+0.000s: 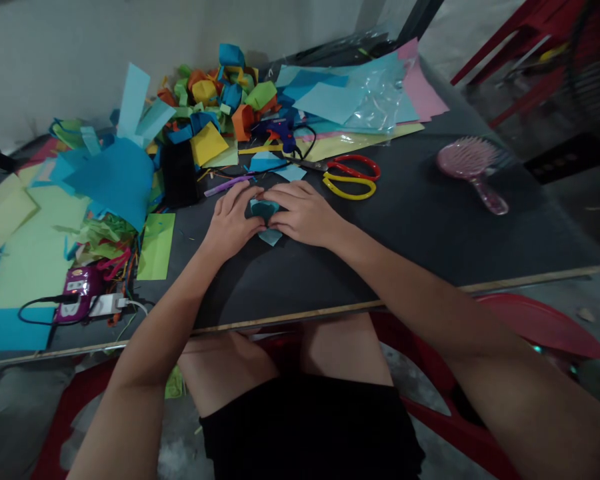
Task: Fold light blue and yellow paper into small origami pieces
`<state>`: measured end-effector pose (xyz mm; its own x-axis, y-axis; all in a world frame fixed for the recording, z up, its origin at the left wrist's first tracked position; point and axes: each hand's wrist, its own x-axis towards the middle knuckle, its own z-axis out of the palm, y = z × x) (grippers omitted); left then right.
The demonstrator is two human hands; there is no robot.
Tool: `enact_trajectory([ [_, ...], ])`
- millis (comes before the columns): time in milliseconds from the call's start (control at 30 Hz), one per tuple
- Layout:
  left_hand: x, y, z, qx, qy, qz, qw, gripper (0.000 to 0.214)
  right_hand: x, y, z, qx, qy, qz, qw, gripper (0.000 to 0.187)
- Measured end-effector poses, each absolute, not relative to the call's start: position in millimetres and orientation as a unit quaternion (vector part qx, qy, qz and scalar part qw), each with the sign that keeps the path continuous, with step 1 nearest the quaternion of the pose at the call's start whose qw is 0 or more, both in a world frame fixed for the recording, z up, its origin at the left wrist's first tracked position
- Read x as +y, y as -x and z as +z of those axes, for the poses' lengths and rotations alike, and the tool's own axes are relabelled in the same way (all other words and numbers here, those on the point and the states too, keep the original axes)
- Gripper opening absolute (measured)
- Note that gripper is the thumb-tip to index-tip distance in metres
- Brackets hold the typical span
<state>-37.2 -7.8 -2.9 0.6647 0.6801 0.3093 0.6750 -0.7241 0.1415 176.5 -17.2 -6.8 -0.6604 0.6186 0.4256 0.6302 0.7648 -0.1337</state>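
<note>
Between my two hands, low over the dark tabletop, is a small piece of folded blue paper (pixel 264 209), with a pale blue corner sticking out below it. My left hand (pixel 234 220) pinches its left side, fingers curled along the top edge. On the opposite side, my right hand (pixel 300 212) grips it with thumb and fingers. The hands partly cover the paper, so its full shape is hidden. Just beyond lie scissors (pixel 351 187) with one red and one yellow handle loop, a purple pen (pixel 229 186) and a light blue paper scrap (pixel 291 173).
Folded coloured paper pieces (pixel 205 91) are heaped against the wall beside a blue glue gun (pixel 286 135). Paper sheets (pixel 325 103) lie at the back under clear plastic. A pink hairbrush (pixel 469 163) rests at right. At left are a blue paper cone (pixel 115 177) and a purple power strip (pixel 80 293).
</note>
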Motion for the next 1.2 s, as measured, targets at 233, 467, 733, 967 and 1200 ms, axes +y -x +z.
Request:
enact_trajectory([
  [233, -7.8, 40.2, -6.6, 0.394, -0.902, 0.174, 0.027, 0.017, -17.3, -176.0, -8.6, -0.917, 0.314, -0.018, 0.245, 0.031],
  [467, -11.5, 40.2, -0.8, 0.414, -0.895, 0.168, 0.006, 0.016, -19.4, -174.2, -7.7, -0.905, 0.35, -0.031, 0.241, 0.031],
  [733, -8.4, 33.4, -2.5, 0.403, -0.901, 0.161, -0.022, 0.019, -19.4, -172.0, -9.5, -0.897, 0.376, -0.019, 0.233, 0.027],
  [967, -0.3, 37.8, 3.0, 0.374, -0.915, 0.149, -0.005, 0.016, -18.3, -170.7, -9.8, -0.896, 0.376, -0.008, 0.237, 0.028],
  [1200, 0.2, 40.3, 2.6, 0.347, -0.926, 0.147, 0.002, 0.02, -19.2, -170.2, -10.9, -0.891, 0.383, -0.019, 0.241, 0.027],
])
